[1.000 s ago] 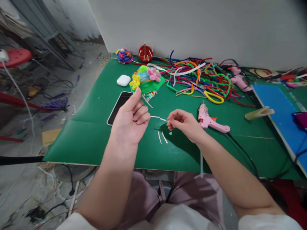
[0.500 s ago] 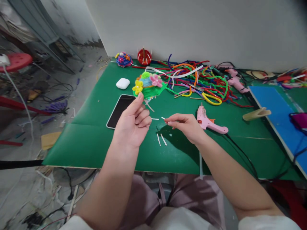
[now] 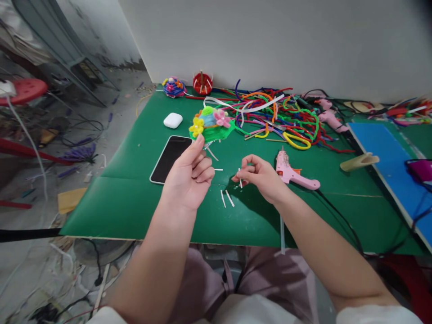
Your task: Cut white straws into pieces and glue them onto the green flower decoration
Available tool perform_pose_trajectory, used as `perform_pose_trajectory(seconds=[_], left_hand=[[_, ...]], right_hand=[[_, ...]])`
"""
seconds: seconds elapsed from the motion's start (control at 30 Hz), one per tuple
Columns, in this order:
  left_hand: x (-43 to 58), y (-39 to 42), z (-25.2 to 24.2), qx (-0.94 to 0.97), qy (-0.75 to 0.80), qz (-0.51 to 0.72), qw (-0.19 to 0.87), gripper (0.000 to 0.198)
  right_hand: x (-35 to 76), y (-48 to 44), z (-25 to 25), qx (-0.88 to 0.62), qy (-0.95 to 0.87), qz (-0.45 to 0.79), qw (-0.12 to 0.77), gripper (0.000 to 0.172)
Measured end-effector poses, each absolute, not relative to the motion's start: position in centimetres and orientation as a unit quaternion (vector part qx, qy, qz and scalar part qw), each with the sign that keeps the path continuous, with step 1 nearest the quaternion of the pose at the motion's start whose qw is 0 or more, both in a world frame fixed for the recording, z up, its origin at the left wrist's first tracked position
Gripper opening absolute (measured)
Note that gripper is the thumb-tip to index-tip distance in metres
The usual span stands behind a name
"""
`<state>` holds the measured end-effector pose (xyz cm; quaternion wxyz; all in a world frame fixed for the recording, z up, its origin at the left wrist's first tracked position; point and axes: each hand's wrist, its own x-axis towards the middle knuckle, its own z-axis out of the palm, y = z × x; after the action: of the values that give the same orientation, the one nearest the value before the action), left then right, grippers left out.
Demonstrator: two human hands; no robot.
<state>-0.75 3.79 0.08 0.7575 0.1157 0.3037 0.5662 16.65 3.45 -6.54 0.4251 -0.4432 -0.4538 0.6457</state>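
Observation:
My left hand [image 3: 189,175] is closed on a green pipe-cleaner craft [image 3: 214,131] decorated with a yellow flower, a pink flower and a light blue part, raised above the table. Between the thumb and fingers of my right hand [image 3: 258,176] is a short white strip [image 3: 240,178], now standing nearly upright. Two similar loose strips [image 3: 227,198] lie on the green table below, and another lies close to my left fingers. A pink glue gun [image 3: 293,174] rests just right of my right hand.
A phone [image 3: 170,159] and a white earbud case [image 3: 173,120] lie on the left. Behind are a tangle of colourful pipe cleaners [image 3: 303,114], yellow-handled scissors [image 3: 297,140], and blue [image 3: 174,87] and red [image 3: 202,83] round crafts. A blue board [image 3: 388,157] is at right.
My right hand has drawn slightly right and turned the white strip from near flat to near upright. My left hand, still holding the craft, has barely moved.

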Motion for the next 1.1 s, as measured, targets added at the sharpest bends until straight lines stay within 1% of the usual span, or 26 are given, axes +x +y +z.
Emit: perform_pose_trajectory(seconds=[0.23,0.4,0.5,0.67,0.77,0.83,1.0,1.1], left_hand=[[-0.68,3.79,0.05,0.115,0.304,0.567,0.757,0.031],[-0.66,3.80,0.10,0.116,0.307,0.567,0.755,0.031],[-0.66,3.75,0.15,0.118,0.310,0.565,0.755,0.031],[-0.62,3.71,0.13,0.118,0.312,0.564,0.756,0.032],[-0.60,3.71,0.09,0.122,0.313,0.561,0.756,0.035],[-0.60,3.71,0.09,0.122,0.314,0.561,0.756,0.036],[-0.61,3.75,0.09,0.120,0.314,0.561,0.757,0.035],[-0.62,3.76,0.08,0.122,0.312,0.559,0.759,0.035]], right_hand=[[16.64,3.56,-6.79,-0.456,-0.454,0.643,0.415,0.015],[16.76,3.45,-6.87,-0.420,-0.447,0.655,0.442,0.020],[16.73,3.38,-6.78,-0.435,-0.461,0.635,0.442,0.023],[16.56,3.42,-6.74,-0.469,-0.469,0.587,0.465,0.012],[16.61,3.51,-6.78,-0.468,-0.486,0.563,0.476,0.008],[16.70,3.52,-6.76,-0.471,-0.478,0.572,0.472,0.010],[16.81,3.37,-6.47,-0.452,-0.426,0.650,0.438,0.019],[16.74,3.34,-6.33,-0.445,-0.421,0.652,0.446,0.018]])
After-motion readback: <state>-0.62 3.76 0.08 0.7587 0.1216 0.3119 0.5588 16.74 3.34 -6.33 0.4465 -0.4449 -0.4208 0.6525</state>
